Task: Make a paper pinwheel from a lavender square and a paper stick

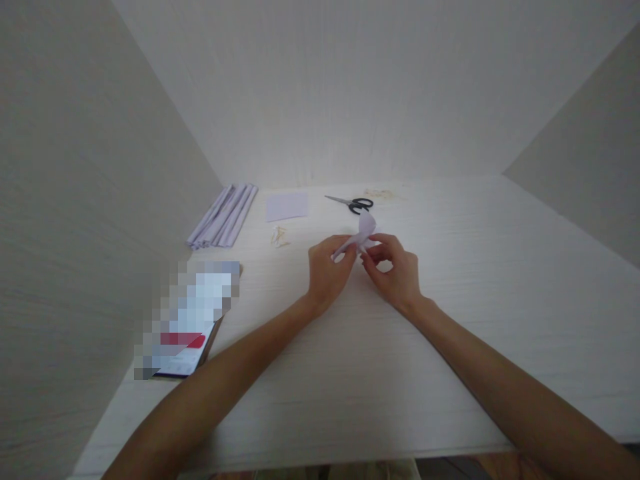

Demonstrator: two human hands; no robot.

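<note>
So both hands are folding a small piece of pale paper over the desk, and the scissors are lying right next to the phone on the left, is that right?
Not quite. The scissors lie at the back of the desk, beyond the hands, beside the flat paper sheet, well apart from the phone at the left edge. The head view shows this. The rest holds: the left hand and right hand both hold the small pale paper piece.

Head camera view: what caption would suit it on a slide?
Both hands, left hand and right hand, pinch a folded paper piece above the table.

- The counter (500, 300) lies bare to the right.
- Scissors (353, 203), a paper sheet (287, 206) and folded strips (225, 215) crowd the back.
- A phone (187, 327) blocks the near left, beside the wall (75, 233).
</note>
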